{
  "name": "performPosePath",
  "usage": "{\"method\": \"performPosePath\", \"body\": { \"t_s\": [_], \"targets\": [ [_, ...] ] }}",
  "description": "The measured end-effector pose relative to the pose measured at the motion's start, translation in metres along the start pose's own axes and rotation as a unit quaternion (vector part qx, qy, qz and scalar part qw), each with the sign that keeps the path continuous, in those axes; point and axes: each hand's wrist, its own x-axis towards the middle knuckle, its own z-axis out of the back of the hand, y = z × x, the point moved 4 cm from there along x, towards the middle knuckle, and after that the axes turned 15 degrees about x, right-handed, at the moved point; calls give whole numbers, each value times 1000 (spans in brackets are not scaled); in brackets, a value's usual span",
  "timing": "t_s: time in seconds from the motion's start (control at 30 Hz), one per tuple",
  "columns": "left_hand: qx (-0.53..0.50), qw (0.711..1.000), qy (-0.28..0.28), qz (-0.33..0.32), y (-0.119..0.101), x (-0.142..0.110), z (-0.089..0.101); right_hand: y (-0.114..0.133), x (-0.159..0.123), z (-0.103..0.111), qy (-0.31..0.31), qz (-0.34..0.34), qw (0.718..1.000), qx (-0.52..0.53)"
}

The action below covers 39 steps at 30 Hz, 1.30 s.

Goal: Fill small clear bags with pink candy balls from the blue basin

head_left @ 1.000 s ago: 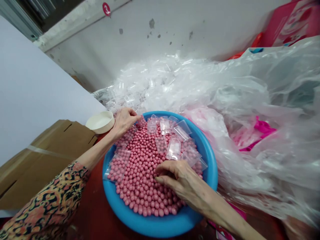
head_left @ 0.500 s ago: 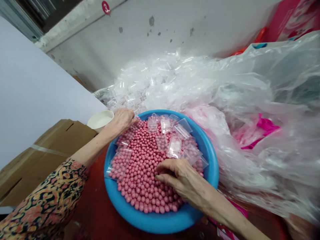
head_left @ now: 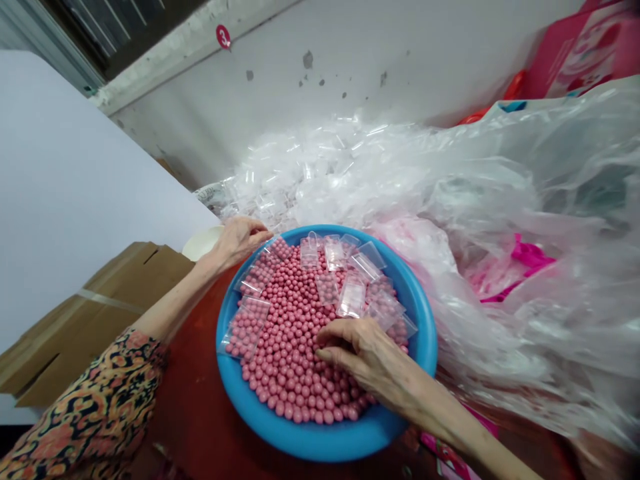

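A blue basin (head_left: pixel 320 437) sits on a red table, filled with small pink beads (head_left: pixel 295 373). Several small clear plastic bags (head_left: pixel 350 293) lie on top of the beads. My left hand (head_left: pixel 237 240) is at the basin's far left rim, fingers curled and pinched at the edge of a clear bag. My right hand (head_left: pixel 357 350) rests on the beads near the middle, fingers bent down and pinching among them; what they hold is hidden.
A large heap of clear plastic bags (head_left: pixel 450 200) fills the back and right. A white bowl (head_left: pixel 200 240) stands left of the basin, partly behind my wrist. A cardboard box (head_left: pixel 85 313) lies at left. Pink packaging (head_left: pixel 575 47) sits at top right.
My left hand has drawn slightly left, toward the basin rim, covering more of the white bowl. My right hand stays on the beads. The view has shifted a little.
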Motion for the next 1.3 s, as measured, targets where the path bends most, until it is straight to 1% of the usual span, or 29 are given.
{"method": "performPosePath", "body": {
  "t_s": [0.1, 0.13, 0.2, 0.27, 0.3, 0.33, 0.4, 0.47, 0.5, 0.57, 0.67, 0.73, 0.87, 0.93, 1.0, 1.07, 1.17, 1.3],
  "targets": [
    [-9, 1000, -10, -24, -16, -3, 3, 6, 3, 0, -22, 17, 999, -19],
    [-11, 999, -17, -29, -22, -6, 5, 8, 3, 0, -37, 39, 998, -31],
    [-22, 998, -30, -42, -32, -15, 10, 16, 2, 1, -78, 112, 989, -61],
    [-39, 997, -35, -61, -43, -31, 13, 24, -4, 5, -135, 200, 965, -100],
    [-49, 995, -34, -74, -49, -41, 14, 27, -8, 8, -162, 230, 951, -128],
    [-57, 994, -30, -90, -56, -51, 14, 29, -13, 13, -190, 250, 936, -158],
    [-70, 988, -11, -138, -69, -70, 10, 31, -22, 24, -238, 265, 908, -220],
    [-72, 980, 17, -183, -79, -84, -1, 30, -28, 34, -257, 262, 893, -260],
    [-71, 979, 21, -189, -81, -87, -8, 28, -30, 38, -259, 256, 892, -268],
    [-76, 981, 8, -180, -81, -88, -21, 22, -30, 42, -241, 228, 905, -267],
    [-93, 984, -26, -152, -82, -76, -37, 11, -26, 37, -193, 175, 929, -262],
    [-106, 985, -35, -134, -87, -63, -44, 5, -24, 33, -167, 147, 936, -274],
    [-139, 985, -6, -104, -100, -38, -56, 1, -23, 30, -148, 121, 939, -285],
    [-165, 983, 12, -86, -104, -32, -60, 2, -24, 30, -146, 120, 941, -279],
    [-195, 978, 28, -64, -105, -32, -61, 3, -24, 31, -145, 122, 943, -272],
    [-228, 972, 39, -40, -104, -38, -57, 4, -25, 30, -146, 126, 942, -274],
    [-278, 960, 42, -4, -98, -53, -45, 5, -26, 30, -156, 126, 939, -280],
    [-327, 944, 42, 22, -90, -72, -29, 4, -27, 28, -162, 135, 938, -277]
  ]
}}
